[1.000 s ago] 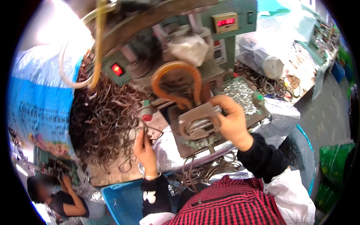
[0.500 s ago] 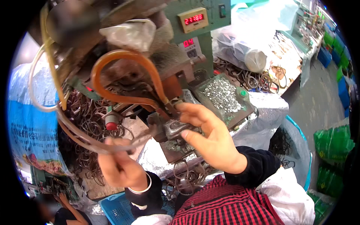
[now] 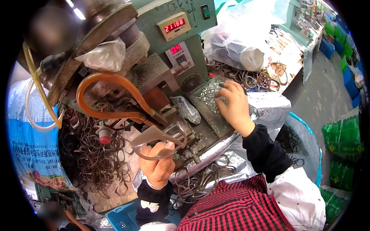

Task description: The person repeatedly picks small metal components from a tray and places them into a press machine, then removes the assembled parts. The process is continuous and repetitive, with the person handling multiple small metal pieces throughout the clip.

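My left hand [image 3: 157,164] grips a translucent brown eyeglass frame [image 3: 148,135] by its lower rim, holding it in front of the green machine's metal fixture [image 3: 187,148]. Over at the tray [image 3: 216,122] on the right, my right hand [image 3: 236,106] reaches to a heap of small shiny metal pieces [image 3: 208,94]. Its thumb and fingertips are bent together in a pinch at the heap; whatever lies between them is too small to make out. Beside the tray rests a clear plastic bag [image 3: 186,110] of small pieces.
An orange hose [image 3: 83,86] loops above the fixture, near a red button [image 3: 104,137]. Brown frames pile up on the left [image 3: 96,158] and below the fixture [image 3: 202,179]. A blue basket [image 3: 121,215] stands low; a lined bin [image 3: 314,154] is at right.
My right hand has moved from the fixture rightward to the metal pieces. My left hand has brought the eyeglass frame right, nearer the fixture. The whole view has shifted slightly.
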`<state>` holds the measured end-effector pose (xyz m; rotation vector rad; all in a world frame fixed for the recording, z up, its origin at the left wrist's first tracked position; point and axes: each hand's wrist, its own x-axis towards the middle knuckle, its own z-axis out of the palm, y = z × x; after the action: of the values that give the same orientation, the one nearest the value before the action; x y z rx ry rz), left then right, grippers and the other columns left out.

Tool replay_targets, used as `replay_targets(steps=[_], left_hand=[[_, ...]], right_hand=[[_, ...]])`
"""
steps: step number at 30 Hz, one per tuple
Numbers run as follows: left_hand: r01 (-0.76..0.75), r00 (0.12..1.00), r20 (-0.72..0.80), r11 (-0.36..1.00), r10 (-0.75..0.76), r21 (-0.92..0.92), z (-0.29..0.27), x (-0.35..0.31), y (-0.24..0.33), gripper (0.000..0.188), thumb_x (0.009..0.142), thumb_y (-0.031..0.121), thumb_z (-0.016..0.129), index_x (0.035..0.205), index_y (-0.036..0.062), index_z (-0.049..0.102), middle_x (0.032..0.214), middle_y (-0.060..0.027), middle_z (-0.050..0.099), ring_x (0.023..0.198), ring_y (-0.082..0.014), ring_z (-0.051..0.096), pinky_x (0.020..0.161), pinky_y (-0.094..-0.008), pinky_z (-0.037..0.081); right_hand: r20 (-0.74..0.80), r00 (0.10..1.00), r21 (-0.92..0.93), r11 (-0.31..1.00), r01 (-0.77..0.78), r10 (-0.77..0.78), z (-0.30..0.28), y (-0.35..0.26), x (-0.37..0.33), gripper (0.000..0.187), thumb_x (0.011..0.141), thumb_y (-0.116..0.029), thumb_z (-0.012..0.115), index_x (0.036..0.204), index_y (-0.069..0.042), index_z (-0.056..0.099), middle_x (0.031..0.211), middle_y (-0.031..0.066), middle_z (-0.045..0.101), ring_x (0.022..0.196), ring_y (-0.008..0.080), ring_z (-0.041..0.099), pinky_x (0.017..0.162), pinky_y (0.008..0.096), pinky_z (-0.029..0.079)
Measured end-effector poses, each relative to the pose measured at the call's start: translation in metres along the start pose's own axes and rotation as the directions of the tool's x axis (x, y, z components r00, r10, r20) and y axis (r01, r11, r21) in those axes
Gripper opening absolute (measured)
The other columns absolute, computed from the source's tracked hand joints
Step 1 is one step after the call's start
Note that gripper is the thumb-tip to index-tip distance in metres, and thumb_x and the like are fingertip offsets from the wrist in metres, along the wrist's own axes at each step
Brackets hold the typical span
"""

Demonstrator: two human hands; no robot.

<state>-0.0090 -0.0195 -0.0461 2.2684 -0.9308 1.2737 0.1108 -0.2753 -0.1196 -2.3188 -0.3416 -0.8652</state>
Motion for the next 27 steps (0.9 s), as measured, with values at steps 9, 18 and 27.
replay_targets(steps=[9,18,27], left_hand=[[0.041,0.996,-0.074,0.999,-0.043,-0.024,0.006,0.006,0.004,0.041,0.064,-0.01,0.068,0.104,0.0005,0.073,0.09,-0.0106,0.069,0.06,-0.0232,0.052,0.056,-0.0348,0.042],[0.725,0.668,-0.646,0.516,-0.368,0.456,-0.169,-0.055,0.021,0.021,0.098,-0.007,0.053,0.114,-0.0064,0.066,0.099,-0.0143,0.066,0.089,-0.0223,0.064,0.077,-0.0334,0.053],[0.642,0.168,-0.3,-0.126,-0.939,0.756,-0.173,-0.211,-0.04,0.02,0.079,0.02,0.075,0.09,0.0032,0.074,0.095,-0.0175,0.069,0.09,-0.0373,0.067,0.079,-0.0456,0.052]], right_hand=[[0.067,0.981,-0.033,0.983,0.182,-0.18,0.038,-0.012,0.02,0.014,0.074,-0.015,0.073,0.088,-0.012,0.072,0.108,0.0112,0.064,0.111,0.0328,0.057,0.078,0.045,0.052],[-0.04,0.994,0.041,0.994,0.1,-0.099,0.008,0.014,-0.006,0.021,0.077,0.001,0.066,0.097,-0.005,0.069,0.1,0.0144,0.067,0.095,0.0353,0.063,0.079,0.0423,0.051],[-0.039,0.996,0.122,0.989,0.08,-0.075,0.013,-0.019,0.008,0.012,0.083,-0.003,0.07,0.094,-0.004,0.066,0.091,0.0126,0.067,0.089,0.0338,0.063,0.076,0.0406,0.049]])
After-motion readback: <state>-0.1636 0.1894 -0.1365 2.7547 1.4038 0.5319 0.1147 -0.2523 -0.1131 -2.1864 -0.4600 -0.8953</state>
